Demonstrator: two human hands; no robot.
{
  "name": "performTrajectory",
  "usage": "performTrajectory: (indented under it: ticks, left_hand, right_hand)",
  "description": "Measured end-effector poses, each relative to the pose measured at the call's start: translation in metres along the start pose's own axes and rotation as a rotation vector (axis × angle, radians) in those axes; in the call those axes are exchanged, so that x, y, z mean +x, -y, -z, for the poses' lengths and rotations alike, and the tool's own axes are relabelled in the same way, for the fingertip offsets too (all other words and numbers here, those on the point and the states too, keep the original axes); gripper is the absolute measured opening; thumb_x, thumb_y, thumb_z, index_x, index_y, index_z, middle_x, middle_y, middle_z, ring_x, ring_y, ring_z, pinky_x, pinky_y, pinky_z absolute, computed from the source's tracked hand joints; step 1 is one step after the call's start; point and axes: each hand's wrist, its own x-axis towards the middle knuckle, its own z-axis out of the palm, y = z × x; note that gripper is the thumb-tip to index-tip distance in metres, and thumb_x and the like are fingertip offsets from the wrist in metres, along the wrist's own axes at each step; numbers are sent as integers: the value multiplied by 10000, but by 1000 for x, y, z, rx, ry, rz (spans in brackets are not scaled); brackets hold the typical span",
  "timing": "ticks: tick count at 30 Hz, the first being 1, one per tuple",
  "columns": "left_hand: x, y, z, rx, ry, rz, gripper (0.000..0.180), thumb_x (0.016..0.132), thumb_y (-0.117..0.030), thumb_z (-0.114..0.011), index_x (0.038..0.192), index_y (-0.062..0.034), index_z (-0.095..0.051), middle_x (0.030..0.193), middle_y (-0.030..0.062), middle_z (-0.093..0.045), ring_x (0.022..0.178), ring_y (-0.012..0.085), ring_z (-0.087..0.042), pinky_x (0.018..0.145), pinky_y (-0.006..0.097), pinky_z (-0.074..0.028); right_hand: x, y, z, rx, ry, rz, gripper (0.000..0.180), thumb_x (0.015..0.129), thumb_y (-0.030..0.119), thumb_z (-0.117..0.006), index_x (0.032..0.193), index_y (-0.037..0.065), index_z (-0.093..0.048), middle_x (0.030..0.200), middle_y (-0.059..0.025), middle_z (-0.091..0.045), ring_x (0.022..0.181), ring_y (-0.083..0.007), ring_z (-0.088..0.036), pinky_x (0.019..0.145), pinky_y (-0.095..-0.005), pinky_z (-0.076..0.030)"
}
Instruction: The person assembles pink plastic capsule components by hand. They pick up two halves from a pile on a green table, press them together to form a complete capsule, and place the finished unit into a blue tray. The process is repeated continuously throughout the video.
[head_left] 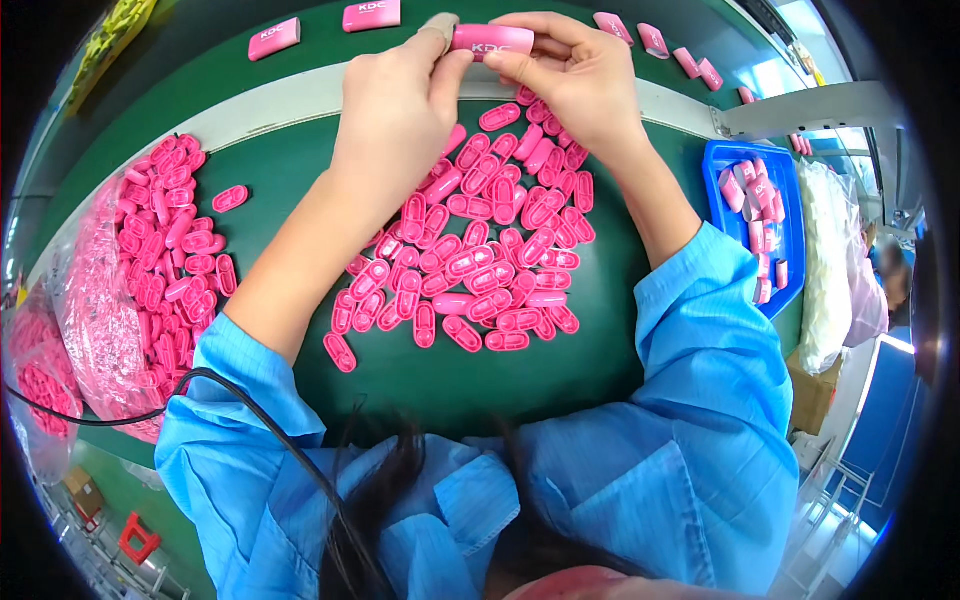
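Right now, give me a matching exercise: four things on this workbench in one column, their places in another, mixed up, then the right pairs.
Things:
1. pink case
2. blue tray
3. clear bag of pink parts
4. loose pile of pink shells

Places:
A. far right of the green mat
B. held between the left hand and right hand
C. middle of the mat, between the forearms
D. left edge of the bench

Pairs: 1-B, 2-A, 3-D, 4-C
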Motion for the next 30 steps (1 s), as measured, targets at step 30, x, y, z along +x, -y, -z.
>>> performTrajectory:
  ticks: [30]
  left_hand:
    - [11, 23, 4, -954, 222, 557, 352, 902, -89, -645, 1225, 28, -568, 1075, 151, -663, 890, 174, -682, 806, 267, -554]
  right_hand:
    - [23, 4, 25, 278, 156, -203, 297, 868, 59, -667, 1138, -34, -586, 978, -99, -683, 822, -125, -648, 681, -245, -523]
